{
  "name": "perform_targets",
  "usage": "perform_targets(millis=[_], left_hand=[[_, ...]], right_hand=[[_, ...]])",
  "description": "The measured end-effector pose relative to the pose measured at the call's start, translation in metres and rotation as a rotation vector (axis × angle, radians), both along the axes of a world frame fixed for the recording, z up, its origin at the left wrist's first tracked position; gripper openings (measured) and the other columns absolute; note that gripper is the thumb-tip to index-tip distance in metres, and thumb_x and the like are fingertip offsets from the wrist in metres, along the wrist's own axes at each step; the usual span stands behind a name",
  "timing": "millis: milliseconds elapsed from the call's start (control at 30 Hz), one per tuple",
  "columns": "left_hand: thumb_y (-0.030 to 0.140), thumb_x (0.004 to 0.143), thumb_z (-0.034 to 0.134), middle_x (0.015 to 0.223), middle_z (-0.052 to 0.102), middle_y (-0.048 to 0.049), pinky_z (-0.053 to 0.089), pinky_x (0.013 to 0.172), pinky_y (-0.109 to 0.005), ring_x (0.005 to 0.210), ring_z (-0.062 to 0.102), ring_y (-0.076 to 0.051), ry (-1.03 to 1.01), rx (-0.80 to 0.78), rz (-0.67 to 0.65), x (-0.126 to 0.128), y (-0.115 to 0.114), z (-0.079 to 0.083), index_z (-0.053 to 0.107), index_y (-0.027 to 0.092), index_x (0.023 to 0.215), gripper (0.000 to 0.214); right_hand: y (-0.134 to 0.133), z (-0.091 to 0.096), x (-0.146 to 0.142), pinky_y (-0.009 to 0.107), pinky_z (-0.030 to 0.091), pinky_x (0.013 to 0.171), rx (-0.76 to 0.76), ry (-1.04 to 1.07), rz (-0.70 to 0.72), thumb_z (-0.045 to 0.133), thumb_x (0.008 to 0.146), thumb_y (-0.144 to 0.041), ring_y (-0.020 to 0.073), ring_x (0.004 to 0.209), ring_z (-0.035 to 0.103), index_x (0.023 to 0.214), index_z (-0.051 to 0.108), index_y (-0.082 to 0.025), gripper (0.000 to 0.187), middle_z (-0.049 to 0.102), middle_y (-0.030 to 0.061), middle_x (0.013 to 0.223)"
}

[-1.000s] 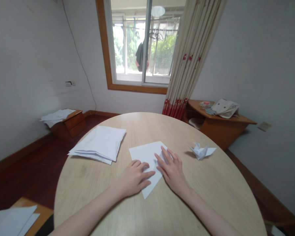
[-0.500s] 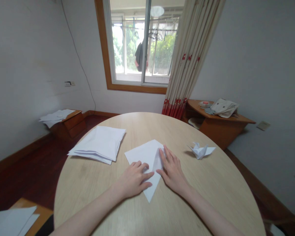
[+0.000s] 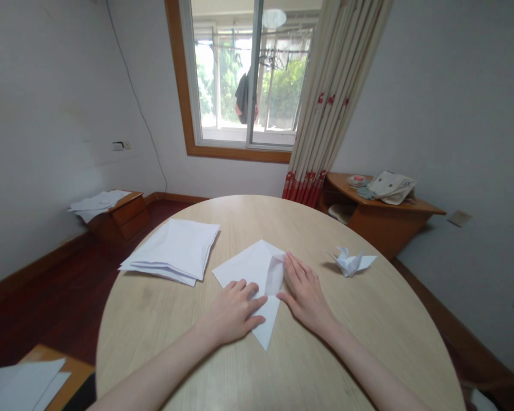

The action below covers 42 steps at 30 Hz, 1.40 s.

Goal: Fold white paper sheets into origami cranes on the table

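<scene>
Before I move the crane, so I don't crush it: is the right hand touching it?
Apart: the head view shows a gap of table between the right hand and the crane.

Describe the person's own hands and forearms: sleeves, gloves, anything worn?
Nothing worn shows. The left hand and right hand are bare, with no gloves, rings or watch. The left forearm and right forearm show no sleeve, bracelet, cable or marking within view.
</scene>
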<state>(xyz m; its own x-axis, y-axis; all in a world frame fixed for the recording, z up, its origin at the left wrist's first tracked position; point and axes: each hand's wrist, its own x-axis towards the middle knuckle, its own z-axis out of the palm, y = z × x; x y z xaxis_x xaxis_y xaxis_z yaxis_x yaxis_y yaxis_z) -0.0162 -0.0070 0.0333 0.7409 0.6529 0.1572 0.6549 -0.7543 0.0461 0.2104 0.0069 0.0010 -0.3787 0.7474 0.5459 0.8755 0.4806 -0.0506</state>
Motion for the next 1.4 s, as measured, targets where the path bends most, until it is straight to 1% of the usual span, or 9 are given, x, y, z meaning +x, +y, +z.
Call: perform_targets(millis=[267, 433, 533, 633, 667, 733, 800, 1033, 1400], left_hand=[[0.044, 0.092, 0.049, 0.113, 0.056, -0.0080, 0.044, 0.081, -0.039, 0.097, 0.050, -0.026, -0.011, 0.001, 0.011, -0.001, 0.002, -0.004, 0.053, 0.025, 0.125, 0.039], [0.044, 0.091, 0.050, 0.116, 0.055, -0.0084, 0.045, 0.082, -0.040, 0.099, 0.049, -0.026, -0.024, -0.014, 0.012, -0.001, 0.004, -0.005, 0.052, 0.024, 0.127, 0.041], [0.040, 0.092, 0.050, 0.117, 0.055, -0.0080, 0.045, 0.084, -0.041, 0.099, 0.049, -0.026, -0.065, -0.044, 0.005, -0.003, 0.006, -0.006, 0.054, 0.025, 0.126, 0.038], [0.032, 0.094, 0.048, 0.120, 0.055, -0.0070, 0.044, 0.088, -0.042, 0.103, 0.049, -0.025, -0.131, -0.078, -0.007, -0.004, 0.009, -0.009, 0.055, 0.028, 0.125, 0.033], [0.031, 0.094, 0.048, 0.123, 0.054, -0.0070, 0.044, 0.090, -0.042, 0.106, 0.048, -0.025, -0.154, -0.088, -0.010, -0.005, 0.010, -0.011, 0.056, 0.028, 0.125, 0.032], [0.029, 0.094, 0.047, 0.129, 0.051, -0.0075, 0.042, 0.095, -0.043, 0.113, 0.046, -0.026, -0.196, -0.108, -0.020, -0.006, 0.011, -0.014, 0.056, 0.027, 0.125, 0.032], [0.028, 0.095, 0.046, 0.135, 0.047, -0.0076, 0.040, 0.100, -0.042, 0.120, 0.043, -0.025, -0.235, -0.134, -0.033, -0.007, 0.013, -0.016, 0.057, 0.026, 0.125, 0.032], [0.029, 0.095, 0.047, 0.137, 0.047, -0.0082, 0.037, 0.105, -0.042, 0.124, 0.042, -0.025, -0.245, -0.216, -0.033, -0.007, 0.014, -0.015, 0.057, 0.025, 0.126, 0.033], [0.029, 0.096, 0.045, 0.137, 0.048, -0.0065, 0.039, 0.104, -0.040, 0.124, 0.042, -0.023, -0.267, -0.203, -0.031, -0.008, 0.017, -0.021, 0.056, 0.027, 0.126, 0.033]], right_hand=[[0.004, -0.005, 0.001, 0.044, 0.034, 0.101, 0.039, -0.016, -0.028, 0.044, 0.093, -0.029, 0.0283, 0.131, 0.036, 0.150, 0.000, -0.017, 0.073, 0.037, 0.0156, 0.147], [0.004, -0.007, -0.002, 0.044, 0.037, 0.098, 0.064, -0.011, -0.047, 0.043, 0.092, -0.026, 0.0287, 0.128, 0.039, 0.147, 0.019, -0.015, 0.061, 0.043, 0.0158, 0.142], [0.002, -0.005, -0.005, 0.044, 0.040, 0.093, 0.065, 0.009, -0.077, 0.044, 0.091, -0.025, 0.0299, 0.121, 0.045, 0.132, 0.041, -0.017, 0.042, 0.050, 0.0157, 0.133], [-0.001, -0.002, -0.007, 0.040, 0.044, 0.080, 0.019, -0.025, -0.133, 0.049, 0.090, -0.026, 0.0292, 0.101, 0.055, 0.102, 0.056, -0.017, 0.017, 0.060, 0.0149, 0.110], [-0.002, -0.001, -0.008, 0.039, 0.044, 0.076, -0.008, -0.059, -0.153, 0.050, 0.090, -0.026, 0.0281, 0.093, 0.057, 0.093, 0.057, -0.017, 0.012, 0.062, 0.0133, 0.101], [-0.003, 0.001, -0.009, 0.036, 0.041, 0.070, -0.060, -0.130, -0.176, 0.052, 0.090, -0.026, 0.0254, 0.081, 0.057, 0.079, 0.056, -0.018, 0.014, 0.063, 0.0094, 0.085], [-0.004, 0.001, -0.010, 0.034, 0.039, 0.067, -0.097, -0.174, -0.157, 0.051, 0.090, -0.024, 0.0232, 0.076, 0.057, 0.075, 0.055, -0.018, 0.017, 0.062, 0.0067, 0.079], [-0.002, -0.001, -0.008, 0.029, 0.038, 0.064, -0.189, -0.113, 0.009, 0.046, 0.091, -0.020, 0.0191, 0.072, 0.057, 0.074, 0.054, -0.018, 0.019, 0.060, 0.0045, 0.077], [-0.008, 0.015, -0.009, 0.025, 0.037, 0.061, -0.419, 0.045, 0.148, 0.049, 0.086, -0.016, 0.0143, 0.065, 0.053, 0.065, 0.048, -0.020, 0.022, 0.055, -0.0006, 0.069]])
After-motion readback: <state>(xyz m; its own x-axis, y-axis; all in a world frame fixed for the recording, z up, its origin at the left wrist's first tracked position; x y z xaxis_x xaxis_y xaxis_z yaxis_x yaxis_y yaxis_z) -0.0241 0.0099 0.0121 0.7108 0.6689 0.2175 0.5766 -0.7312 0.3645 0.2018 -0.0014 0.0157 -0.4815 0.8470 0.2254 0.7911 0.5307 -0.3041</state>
